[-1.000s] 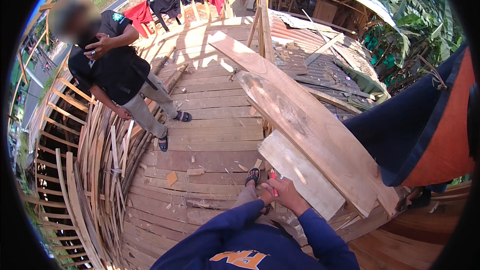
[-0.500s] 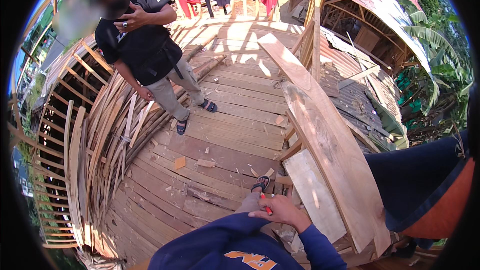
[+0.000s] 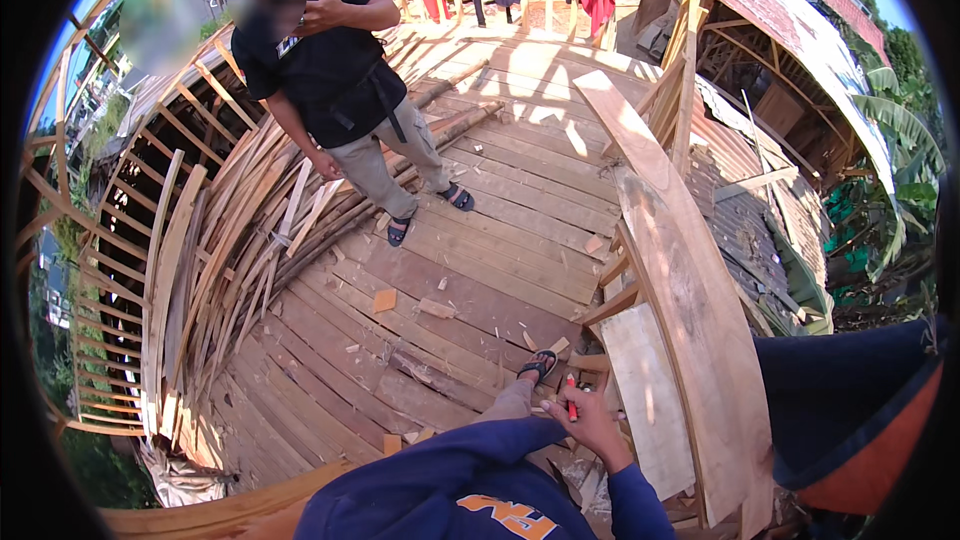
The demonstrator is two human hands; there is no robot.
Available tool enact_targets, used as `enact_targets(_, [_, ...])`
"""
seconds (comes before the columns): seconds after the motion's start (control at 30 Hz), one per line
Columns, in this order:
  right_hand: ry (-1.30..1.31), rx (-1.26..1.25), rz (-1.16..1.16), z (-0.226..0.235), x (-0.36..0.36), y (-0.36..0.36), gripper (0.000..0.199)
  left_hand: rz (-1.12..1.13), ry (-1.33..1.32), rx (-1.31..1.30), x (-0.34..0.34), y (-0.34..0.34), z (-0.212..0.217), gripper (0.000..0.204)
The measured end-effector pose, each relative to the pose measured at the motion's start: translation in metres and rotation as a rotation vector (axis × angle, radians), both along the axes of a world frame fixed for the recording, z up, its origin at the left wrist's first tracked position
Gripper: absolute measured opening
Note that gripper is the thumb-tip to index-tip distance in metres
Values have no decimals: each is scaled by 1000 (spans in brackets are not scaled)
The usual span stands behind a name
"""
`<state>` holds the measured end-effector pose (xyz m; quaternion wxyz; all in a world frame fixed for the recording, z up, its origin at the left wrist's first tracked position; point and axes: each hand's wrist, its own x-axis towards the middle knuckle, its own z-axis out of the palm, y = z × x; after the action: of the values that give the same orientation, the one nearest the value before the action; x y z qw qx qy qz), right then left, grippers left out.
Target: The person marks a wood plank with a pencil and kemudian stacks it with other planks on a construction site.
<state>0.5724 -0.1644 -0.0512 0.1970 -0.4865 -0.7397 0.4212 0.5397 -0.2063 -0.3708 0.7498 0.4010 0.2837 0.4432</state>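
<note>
Visibly, the pen-like stick (image 3: 572, 408) is slim, bright red.

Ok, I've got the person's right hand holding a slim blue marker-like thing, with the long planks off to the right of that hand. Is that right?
Not quite: the slim marker-like thing is red, not blue, as the head view shows. It is in the person's right hand, with the long planks off to the right of that hand.
</note>
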Motion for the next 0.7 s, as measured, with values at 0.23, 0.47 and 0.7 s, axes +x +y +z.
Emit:
enact_targets(0.23, [-215, 319, -436, -50, 119, -47, 31, -83, 801, 127, 1, 20, 125, 115])
enact_targets(0.47, [-548, 257, -779, -37, 218, -31, 77, -226, 951, 28, -6, 26, 148, 113])
enact_targets(0.7, [-698, -97, -770, -49, 220, -29, 119, -434, 1018, 46, -11, 40, 146, 115])
